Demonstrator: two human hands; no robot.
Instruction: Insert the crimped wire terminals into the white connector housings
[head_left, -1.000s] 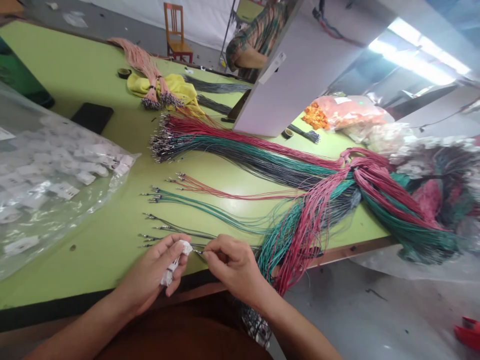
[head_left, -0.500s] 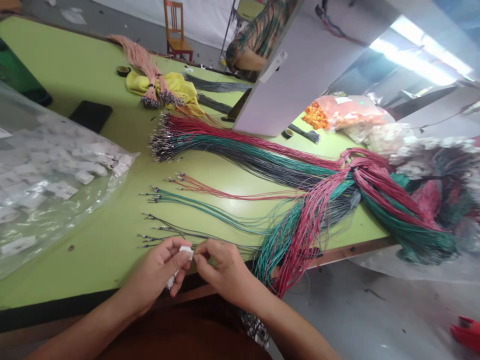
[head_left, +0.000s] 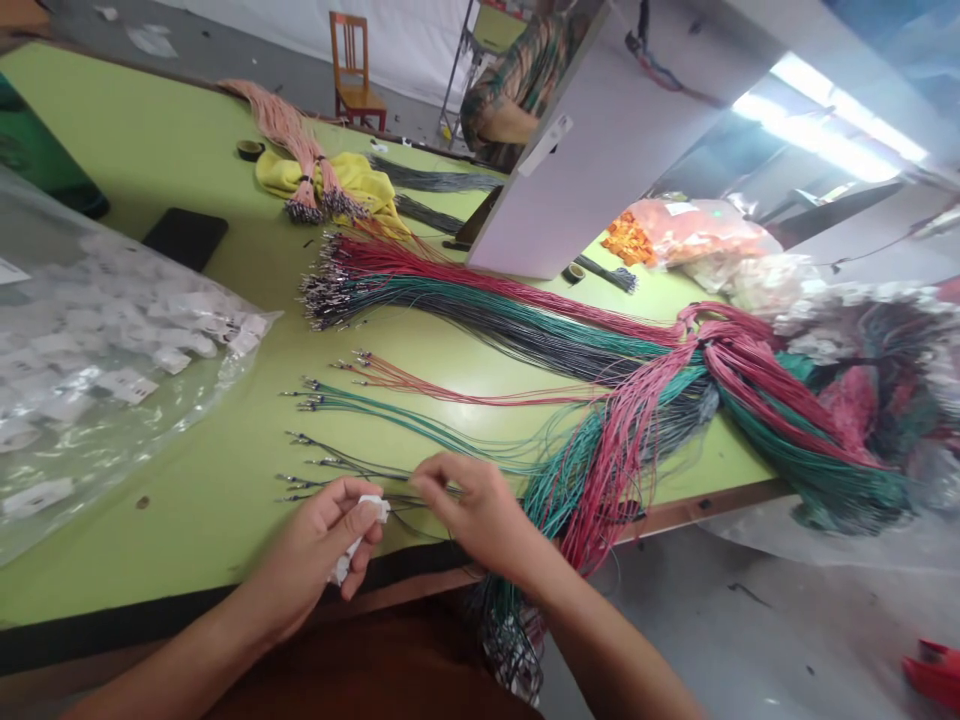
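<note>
My left hand (head_left: 324, 535) is closed around small white plastic connector housings (head_left: 373, 507); one pokes out above the thumb, another shows lower down under the fingers. My right hand (head_left: 472, 505) is a short way to the right, thumb and forefinger pinched together over the black wires (head_left: 352, 464). Whether a wire is between those fingertips is not clear. Beyond the hands, a few green wires (head_left: 390, 405) and red wires (head_left: 420, 388) lie spread out, their metal terminals pointing left.
A thick bundle of red, green and black wires (head_left: 480, 300) crosses the table (head_left: 225, 440). A clear bag of white housings (head_left: 112, 340) lies left, near a black phone (head_left: 186, 238). A grey panel (head_left: 555, 170) stands at the back; a person's arm (head_left: 506, 122) shows behind it.
My right hand has drawn away from the white housing, to the right and slightly up, leaving a gap between the hands. My left hand stays almost in place, still holding the housings.
</note>
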